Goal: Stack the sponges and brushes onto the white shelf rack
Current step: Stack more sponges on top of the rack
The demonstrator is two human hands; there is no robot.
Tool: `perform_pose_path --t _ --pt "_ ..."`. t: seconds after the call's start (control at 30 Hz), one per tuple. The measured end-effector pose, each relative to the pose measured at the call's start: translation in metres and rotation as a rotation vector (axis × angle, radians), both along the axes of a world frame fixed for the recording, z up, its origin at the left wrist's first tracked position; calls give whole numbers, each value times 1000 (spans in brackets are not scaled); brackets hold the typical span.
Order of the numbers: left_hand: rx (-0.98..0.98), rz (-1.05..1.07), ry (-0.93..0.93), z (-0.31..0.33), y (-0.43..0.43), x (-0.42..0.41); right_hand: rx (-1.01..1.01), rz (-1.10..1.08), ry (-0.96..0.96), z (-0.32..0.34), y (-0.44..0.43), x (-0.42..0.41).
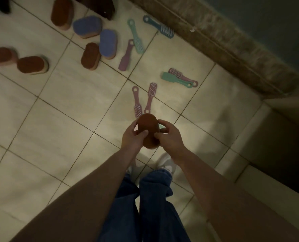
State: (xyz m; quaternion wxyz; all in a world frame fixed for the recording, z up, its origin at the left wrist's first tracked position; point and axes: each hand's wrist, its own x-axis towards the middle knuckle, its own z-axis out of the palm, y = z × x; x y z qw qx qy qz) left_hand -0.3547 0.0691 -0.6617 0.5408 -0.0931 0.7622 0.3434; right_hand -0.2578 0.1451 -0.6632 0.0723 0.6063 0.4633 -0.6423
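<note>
Your left hand and right hand curl round an oval rust-brown sponge. Your grip hides its sides; the teal thing behind it is unidentifiable.

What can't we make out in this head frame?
White shelf rack: not in the head view at all.
Teal item: head view, mostly hidden behind the brown sponge and right hand; type unclear.
Dark object at top edge: head view, cut off and dim.
Brown sponge's underside: head view, faces away; left hand grips it.
</note>
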Motion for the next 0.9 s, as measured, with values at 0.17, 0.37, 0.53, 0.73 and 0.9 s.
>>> perform_pose_path --t 0.17,0.37,0.53,0.73,0.9 --pt "59 64 27 54 5 -31 33 90 34 58 18 -36" --pt "82 251 95 99 3 -78 45 163 71 102 24 -94" --pt "77 382 115 115 -12 -121 42 208 75 117 15 -148" --pt "78 405 64 124 -26 -190 37 188 67 126 4 -220" --pt "101 294 30 123 -40 -251 19 209 83 126 -10 -279"
